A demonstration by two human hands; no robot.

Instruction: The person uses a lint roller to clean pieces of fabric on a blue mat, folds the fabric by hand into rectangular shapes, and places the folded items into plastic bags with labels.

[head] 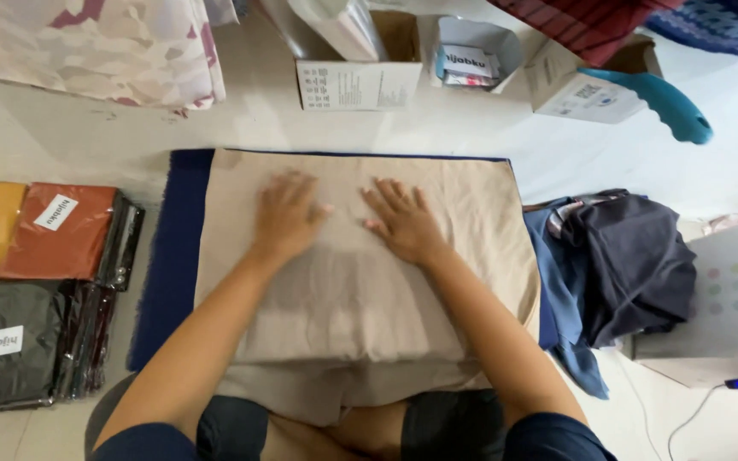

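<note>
Hands lie open: left hand [288,213] and right hand [401,218] press flat, fingers spread, gripping nothing, on smooth folded rectangular beige cloth [471,222] over a navy blue mat [172,248].

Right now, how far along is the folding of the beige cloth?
Done: the beige cloth lies folded into a flat rectangle on the dark blue mat. In hand: left hand and right hand press flat on it. Left: the dark crumpled garments beside it remain unfolded.
</note>
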